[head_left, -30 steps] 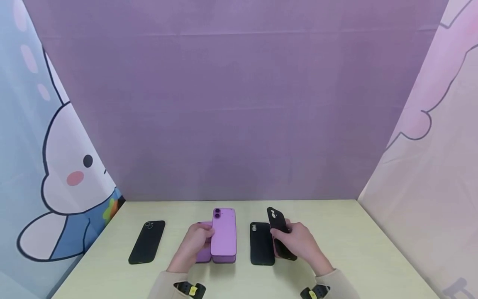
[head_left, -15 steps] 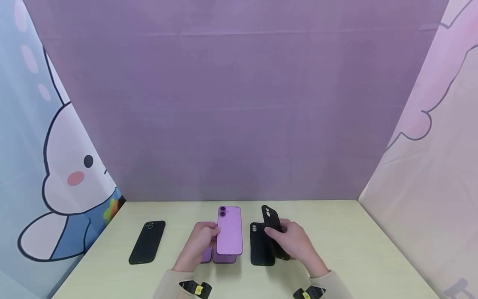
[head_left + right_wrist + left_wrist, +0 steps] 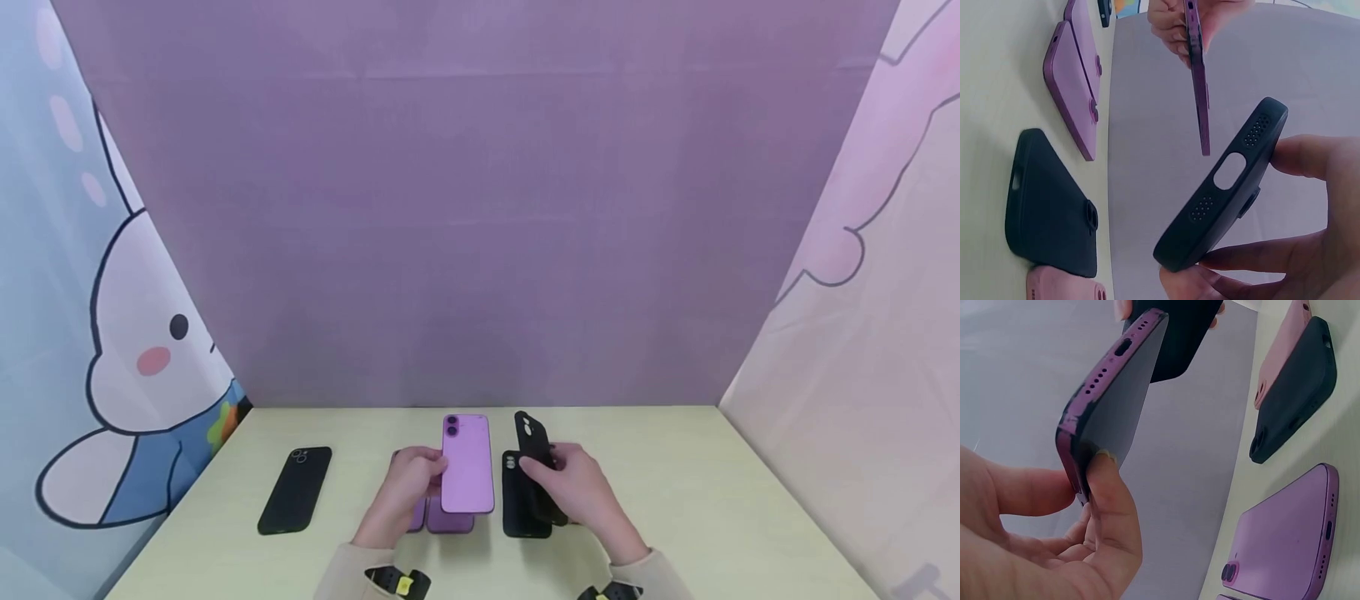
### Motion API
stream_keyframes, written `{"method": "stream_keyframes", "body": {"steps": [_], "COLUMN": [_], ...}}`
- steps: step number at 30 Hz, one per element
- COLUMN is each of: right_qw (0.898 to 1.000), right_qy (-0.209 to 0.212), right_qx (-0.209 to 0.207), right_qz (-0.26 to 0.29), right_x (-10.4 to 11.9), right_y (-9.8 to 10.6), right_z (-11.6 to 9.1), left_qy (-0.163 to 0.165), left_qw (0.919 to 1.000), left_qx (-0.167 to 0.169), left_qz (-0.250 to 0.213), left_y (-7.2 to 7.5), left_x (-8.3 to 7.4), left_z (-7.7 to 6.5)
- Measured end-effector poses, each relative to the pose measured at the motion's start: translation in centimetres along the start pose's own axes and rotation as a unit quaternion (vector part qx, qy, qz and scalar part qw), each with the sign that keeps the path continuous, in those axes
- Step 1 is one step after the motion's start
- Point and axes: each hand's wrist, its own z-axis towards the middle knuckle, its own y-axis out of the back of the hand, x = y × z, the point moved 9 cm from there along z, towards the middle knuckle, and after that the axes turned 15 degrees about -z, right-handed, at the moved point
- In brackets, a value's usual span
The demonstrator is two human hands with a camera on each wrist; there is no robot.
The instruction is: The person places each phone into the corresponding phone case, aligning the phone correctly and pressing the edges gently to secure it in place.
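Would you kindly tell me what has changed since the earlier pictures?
The left hand has brought the held purple phone rightward, and the right hand has moved the held black case leftward, narrowing the gap between them. Nothing was taken hold of or let go. The lying purple phones, lying black case and far-left black item stayed put.

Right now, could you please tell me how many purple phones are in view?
3: one purple phone in the left hand, a second phone on the table, and a third phone beside the second. Those two are partly hidden in the head view.
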Motion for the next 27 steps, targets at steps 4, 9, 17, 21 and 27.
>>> {"method": "stream_keyframes", "body": {"steps": [4,9,17,21,27], "right_qw": [1.0,0.998,0.994,0.99,0.995], "right_qy": [0.009,0.029,0.076,0.089,0.06], "right_qx": [0.003,-0.015,-0.076,-0.096,-0.061], "right_qz": [0.021,0.047,-0.006,-0.055,-0.05], "right_x": [0.5,1.4,3.4,3.9,3.6], "right_y": [-0.4,-0.4,0.4,0.4,-0.3], "right_z": [-0.1,0.0,-0.3,-0.4,-0.4], "left_qy": [-0.002,-0.005,-0.007,-0.009,-0.012], "left_qw": [1.0,0.9999,0.9996,0.9994,0.9993], "left_qx": [-0.001,0.006,0.021,0.022,0.026], "left_qz": [0.001,-0.008,-0.017,-0.025,-0.025], "left_y": [-0.1,-0.5,-1.3,-1.6,-1.8], "left_x": [-0.1,-0.1,0.1,0.0,-0.2], "left_z": [-0.2,-0.3,-0.2,-0.3,-0.4]}}
